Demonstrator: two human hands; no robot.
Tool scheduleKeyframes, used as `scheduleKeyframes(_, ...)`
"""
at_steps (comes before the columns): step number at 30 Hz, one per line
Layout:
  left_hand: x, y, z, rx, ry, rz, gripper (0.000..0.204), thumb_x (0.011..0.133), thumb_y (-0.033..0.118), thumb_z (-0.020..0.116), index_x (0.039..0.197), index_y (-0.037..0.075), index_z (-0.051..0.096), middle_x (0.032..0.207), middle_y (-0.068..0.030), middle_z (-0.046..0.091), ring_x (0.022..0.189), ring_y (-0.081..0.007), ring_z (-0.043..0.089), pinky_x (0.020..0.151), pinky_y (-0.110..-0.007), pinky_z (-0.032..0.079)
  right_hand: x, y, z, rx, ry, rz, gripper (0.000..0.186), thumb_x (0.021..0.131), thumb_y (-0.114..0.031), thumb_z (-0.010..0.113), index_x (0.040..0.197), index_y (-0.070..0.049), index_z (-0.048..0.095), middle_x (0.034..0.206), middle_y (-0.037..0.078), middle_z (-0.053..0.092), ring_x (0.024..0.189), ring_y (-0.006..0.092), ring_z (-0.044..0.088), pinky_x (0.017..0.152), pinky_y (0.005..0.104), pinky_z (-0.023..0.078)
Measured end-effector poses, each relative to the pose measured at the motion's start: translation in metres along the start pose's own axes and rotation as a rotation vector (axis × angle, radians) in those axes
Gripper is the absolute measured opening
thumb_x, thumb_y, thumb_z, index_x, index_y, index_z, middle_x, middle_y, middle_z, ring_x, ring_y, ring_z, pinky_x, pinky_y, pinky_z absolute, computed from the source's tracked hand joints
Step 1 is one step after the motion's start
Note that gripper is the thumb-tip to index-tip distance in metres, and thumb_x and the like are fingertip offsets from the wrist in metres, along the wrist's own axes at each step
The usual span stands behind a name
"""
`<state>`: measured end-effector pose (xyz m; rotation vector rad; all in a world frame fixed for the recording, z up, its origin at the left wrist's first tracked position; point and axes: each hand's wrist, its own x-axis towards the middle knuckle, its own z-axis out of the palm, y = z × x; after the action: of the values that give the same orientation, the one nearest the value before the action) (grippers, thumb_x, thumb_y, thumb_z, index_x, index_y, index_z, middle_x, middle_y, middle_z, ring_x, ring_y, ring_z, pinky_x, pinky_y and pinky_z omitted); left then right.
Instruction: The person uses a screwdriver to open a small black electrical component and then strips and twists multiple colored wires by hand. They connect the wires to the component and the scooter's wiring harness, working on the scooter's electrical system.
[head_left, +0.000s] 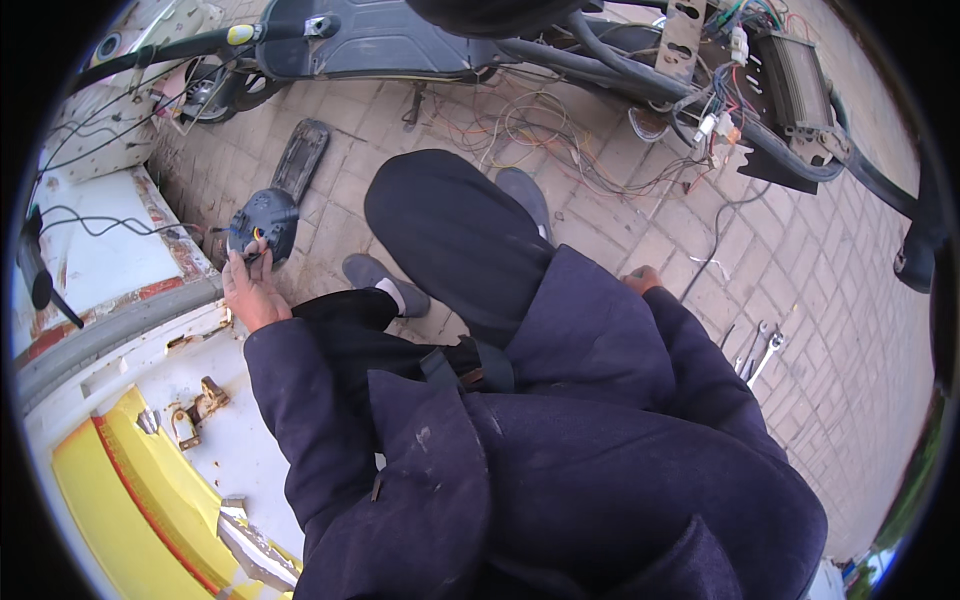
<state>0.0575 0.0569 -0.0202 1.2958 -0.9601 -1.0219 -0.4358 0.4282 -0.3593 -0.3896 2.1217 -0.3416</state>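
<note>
At the left, my left hand (255, 292) reaches out with its fingers bent against the near side of a dark grey, rounded plastic housing (268, 218). A small bit of yellow and orange, perhaps wires or a connector, shows at the fingertips. A thin cable (120, 226) leads from the left to the housing. Just beyond the housing lies a long, dark, dusty piece (302, 160) on the paving. My right hand (642, 279) is low beside my right knee, mostly covered by the sleeve. Its fingers are largely hidden, so I cannot see whether it holds anything.
A stripped scooter frame with a dark footboard (370, 38) spans the far side. Loose wires (560, 140) trail on the brick paving below it. A finned metal box (795, 85) sits at far right. Several wrenches (767, 357) lie right of me. White and yellow panels (150, 490) flank my left.
</note>
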Motion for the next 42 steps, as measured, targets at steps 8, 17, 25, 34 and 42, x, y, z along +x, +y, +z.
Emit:
scheduleKeyframes(8, 0.015, -0.009, 0.022, 0.195, 0.05, 0.025, 0.024, 0.105, 0.021, 0.056, 0.113, -0.002, 0.056, 0.108, -0.0134, 0.068, 0.104, -0.0247, 0.068, 0.097, -0.04, 0.054, 0.025, 0.018, 0.014, -0.206, 0.089, 0.025, 0.057, 0.072, -0.034, 0.083, 0.115, -0.002, 0.063, 0.125, 0.023, 0.064, 0.119, 0.0382, 0.061, 0.099, 0.0446, 0.05)
scheduleKeyframes(17, 0.049, -0.021, 0.024, 0.215, 0.078, 0.009, 0.046, 0.1, 0.019, 0.063, 0.134, -0.009, 0.049, 0.121, -0.0214, 0.061, 0.113, -0.0333, 0.066, 0.095, -0.042, 0.056, 0.0, -0.099, -0.112, 0.109, 0.629, -0.817, 0.106, 0.071, -0.039, 0.09, 0.15, 0.004, 0.034, 0.135, 0.026, 0.055, 0.128, 0.0354, 0.053, 0.11, 0.0425, 0.042)
scheduleKeyframes(25, 0.04, -0.014, 0.056, 0.267, 0.069, 0.126, 0.05, 0.094, 0.01, 0.068, 0.137, -0.006, 0.049, 0.118, -0.0188, 0.062, 0.104, -0.0258, 0.066, 0.085, -0.036, 0.057, -0.049, -0.231, -0.092, 1.041, -0.229, -0.462, 0.042, 0.103, -0.049, 0.055, 0.082, -0.012, 0.052, 0.089, 0.007, 0.061, 0.095, 0.0211, 0.06, 0.094, 0.0373, 0.046)
scheduleKeyframes(34, -0.066, 0.047, 0.179, 0.385, -0.933, 0.252, 0.08, 0.077, 0.031, 0.085, 0.139, -0.004, 0.048, 0.138, -0.02, 0.058, 0.127, -0.0279, 0.056, 0.107, -0.039, 0.045, -0.166, -0.396, -0.079, 1.574, -0.8, -0.589, 0.048, 0.11, -0.046, 0.033, 0.077, -0.011, 0.037, 0.076, 0.006, 0.043, 0.082, 0.025, 0.048, 0.092, 0.0442, 0.044)
scheduleKeyframes(42, -0.064, 0.021, 0.219, 0.718, -0.963, 0.507, 0.022, 0.089, 0.025, 0.065, 0.103, 0.008, 0.068, 0.08, -0.0151, 0.07, 0.074, -0.0339, 0.067, 0.073, -0.043, 0.051, -0.206, -0.416, -0.127, 1.694, -1.098, -0.699, 0.042, 0.11, -0.028, 0.037, 0.07, -0.015, 0.034, 0.065, -0.002, 0.03, 0.061, 0.0133, 0.032, 0.08, 0.035, 0.039)
